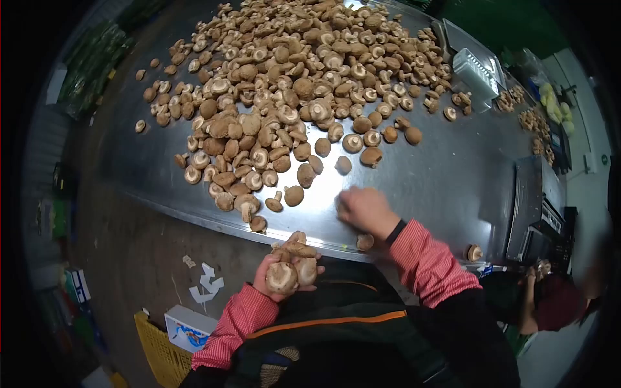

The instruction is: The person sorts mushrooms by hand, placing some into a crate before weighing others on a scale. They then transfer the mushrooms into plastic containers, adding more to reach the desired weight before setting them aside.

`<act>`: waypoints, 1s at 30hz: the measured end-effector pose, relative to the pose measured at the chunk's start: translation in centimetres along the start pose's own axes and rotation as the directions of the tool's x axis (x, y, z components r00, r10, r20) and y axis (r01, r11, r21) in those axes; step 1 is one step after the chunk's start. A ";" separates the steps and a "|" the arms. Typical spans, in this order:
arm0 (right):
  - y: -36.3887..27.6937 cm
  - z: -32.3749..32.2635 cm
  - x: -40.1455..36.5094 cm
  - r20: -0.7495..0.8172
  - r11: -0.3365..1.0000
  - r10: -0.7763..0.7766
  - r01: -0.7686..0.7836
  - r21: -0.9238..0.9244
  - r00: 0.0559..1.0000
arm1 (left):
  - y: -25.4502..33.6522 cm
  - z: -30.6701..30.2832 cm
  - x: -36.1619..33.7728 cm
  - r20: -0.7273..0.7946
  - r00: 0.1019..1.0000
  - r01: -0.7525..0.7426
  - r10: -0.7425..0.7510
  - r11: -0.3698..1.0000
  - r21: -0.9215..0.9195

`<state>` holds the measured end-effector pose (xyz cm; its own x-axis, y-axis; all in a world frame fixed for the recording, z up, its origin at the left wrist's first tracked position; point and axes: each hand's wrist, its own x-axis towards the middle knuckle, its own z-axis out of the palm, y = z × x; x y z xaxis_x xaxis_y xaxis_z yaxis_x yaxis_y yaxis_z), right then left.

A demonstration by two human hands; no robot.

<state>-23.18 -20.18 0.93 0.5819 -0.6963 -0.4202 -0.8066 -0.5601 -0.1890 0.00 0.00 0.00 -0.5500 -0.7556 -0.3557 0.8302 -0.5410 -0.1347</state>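
My left hand [264,279], palm up in front of my body at the table's near edge, is closed around several shiitake mushrooms [283,278]. Over the steel table, my right hand [367,210] has its fingers curled down. They are slightly blurred, and what they hold, if anything, is hidden. A single shiitake [343,165] lies just beyond that hand, and another mushroom [365,242] sits below its wrist near the edge. To the left and far side spreads a large heap of loose shiitakes [284,77], some stem up and some cap up.
The steel table [427,187] carries a clear plastic tray [475,70] at the far right and a dark machine [537,207] on the right. One mushroom [475,252] lies near the right edge. On the floor stands a yellow crate [158,352]. Another person [543,297] is at lower right.
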 end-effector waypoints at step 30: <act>9.1 -4.3 2.7 -0.340 0.828 0.331 -0.098 0.553 0.880 | -0.5 9.2 5.7 -0.128 0.946 0.310 -0.299 0.710 0.632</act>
<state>-28.53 -29.09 1.86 0.2808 -0.9508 -0.1311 -0.7817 -0.1473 -0.6060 -4.39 -7.46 6.56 -0.7567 -0.5054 -0.4148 0.3617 -0.8521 0.3782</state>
